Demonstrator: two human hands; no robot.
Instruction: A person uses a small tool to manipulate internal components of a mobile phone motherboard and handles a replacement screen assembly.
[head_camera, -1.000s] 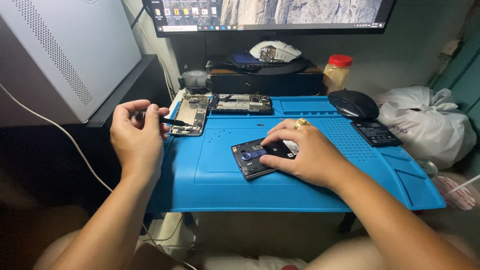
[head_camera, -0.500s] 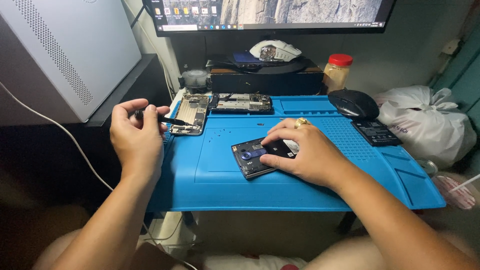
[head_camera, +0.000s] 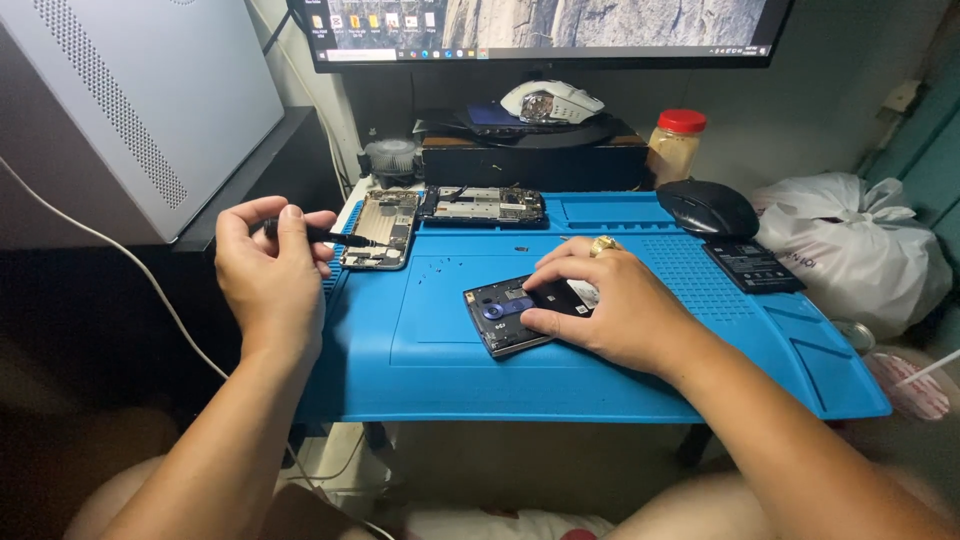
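Two hands: both engaged.
Left hand (head_camera: 268, 265): pinching thin black screwdriver (head_camera: 318, 236), raised off mat's left edge, tip pointing right.
Right hand (head_camera: 600, 305): pressing dark opened phone body (head_camera: 505, 315) flat on blue silicone mat (head_camera: 420, 330).
Relation: phone lies right of tool tip, long axis diagonal.

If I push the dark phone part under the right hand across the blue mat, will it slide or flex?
The phone part looks like a flat, thin, rigid panel, so it likely stays stiff. It lies flat on the mat, which looks rubbery, so it probably drags rather than glides. The right hand presses on it, suggesting it is light enough to shift.
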